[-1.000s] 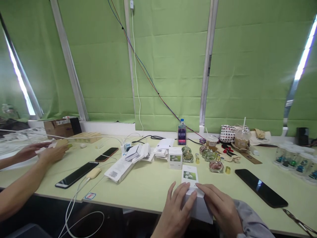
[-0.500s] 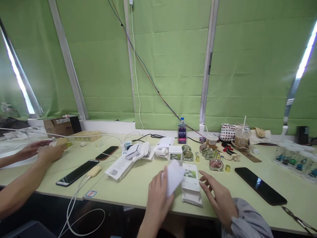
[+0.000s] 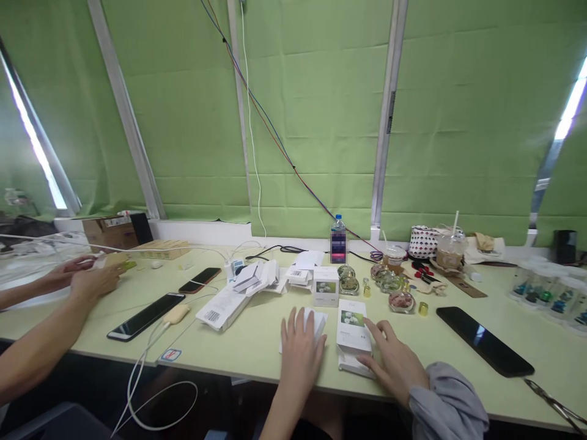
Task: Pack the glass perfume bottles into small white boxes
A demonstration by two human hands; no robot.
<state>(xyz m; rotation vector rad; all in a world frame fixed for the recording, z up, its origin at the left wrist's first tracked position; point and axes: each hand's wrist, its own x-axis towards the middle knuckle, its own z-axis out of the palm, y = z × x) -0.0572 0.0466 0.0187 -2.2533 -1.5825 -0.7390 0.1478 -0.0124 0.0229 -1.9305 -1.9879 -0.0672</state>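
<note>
So the left hand is lying palm-down with its fingers spread wide over a white piece, and it covers so much that I can't say if that's folded paper or a flattened carton. Only the top and side edges peek out. That grip's wide, nothing pinched.

Just right of it, the white box with the green-and-white picture lies on the bench, close to the front edge. The right hand has thumb and forefinger apart at the box's right side, thumb overlapping the near end. Can't tell if that grip is actually squeezing or just touching. The near end looks folded or open, but the thumb hides a corner, and the print's too tiny to read.

A squarer white carton stands right behind it. The heap of cartons overlaps too much to count. The bottle has a blurred label, the metal tool runs out of frame, and whatever the co-worker's hands hold is mostly covered by fingers.
</note>
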